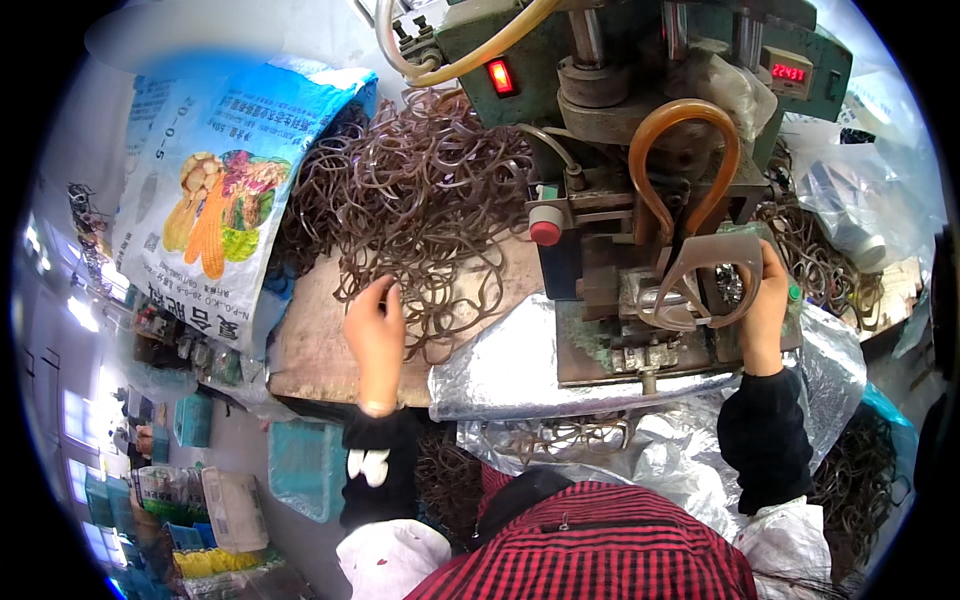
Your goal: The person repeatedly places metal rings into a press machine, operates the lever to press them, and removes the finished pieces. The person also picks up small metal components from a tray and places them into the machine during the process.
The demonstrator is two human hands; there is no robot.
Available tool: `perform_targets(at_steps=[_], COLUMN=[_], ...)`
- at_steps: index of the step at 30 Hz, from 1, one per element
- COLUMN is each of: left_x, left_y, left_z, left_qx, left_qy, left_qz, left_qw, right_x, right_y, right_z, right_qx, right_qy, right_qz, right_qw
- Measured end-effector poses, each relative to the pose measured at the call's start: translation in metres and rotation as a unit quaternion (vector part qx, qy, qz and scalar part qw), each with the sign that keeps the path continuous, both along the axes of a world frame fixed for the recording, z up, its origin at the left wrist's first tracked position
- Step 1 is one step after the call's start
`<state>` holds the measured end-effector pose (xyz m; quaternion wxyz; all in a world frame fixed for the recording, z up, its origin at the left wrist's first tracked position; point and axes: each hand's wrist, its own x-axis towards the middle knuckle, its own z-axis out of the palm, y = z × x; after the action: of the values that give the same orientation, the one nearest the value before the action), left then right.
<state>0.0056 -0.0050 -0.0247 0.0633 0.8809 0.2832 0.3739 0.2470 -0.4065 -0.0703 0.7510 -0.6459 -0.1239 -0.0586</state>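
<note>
My right hand (765,310) grips the right side of a brown translucent plastic frame (715,248) with rounded openings, held at the bed of a green press machine (585,345). My left hand (375,335) is raised at the near edge of a large heap of thin brown plastic rings (420,190). Its fingers are curled together, and what they hold, if anything, is too small to make out. Above the bed, a looped amber hose (728,140) hangs in front of the press head. A red button (545,233) is on the press's left side.
A printed white and blue sack (200,190) leans at the left of the wooden tabletop (310,345). Silver foil sheeting (490,355) covers the table's front edge. More brown rings lie at the right, beside clear plastic bags (850,195). A teal crate (305,465) stands below left.
</note>
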Motion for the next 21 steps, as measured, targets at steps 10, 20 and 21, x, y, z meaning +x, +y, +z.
perform_targets(at_steps=[10,20,21], left_x=[0.059,0.056,0.049], left_y=[0.061,-0.083,-0.102], left_z=[-0.072,-0.030,-0.026], left_qx=[-0.198,-0.341,-0.364], left_qy=[0.195,-0.208,-0.273], left_qz=[0.023,-0.151,-0.141], left_qw=[0.960,0.904,0.879], right_x=[-0.056,-0.066,-0.069], right_y=[-0.065,0.032,0.036], right_z=[0.011,0.078,0.079], right_qx=[-0.150,-0.031,-0.004], right_qy=[-0.025,-0.086,-0.058], right_qz=[-0.121,0.060,0.077], right_qw=[0.981,0.994,0.995])
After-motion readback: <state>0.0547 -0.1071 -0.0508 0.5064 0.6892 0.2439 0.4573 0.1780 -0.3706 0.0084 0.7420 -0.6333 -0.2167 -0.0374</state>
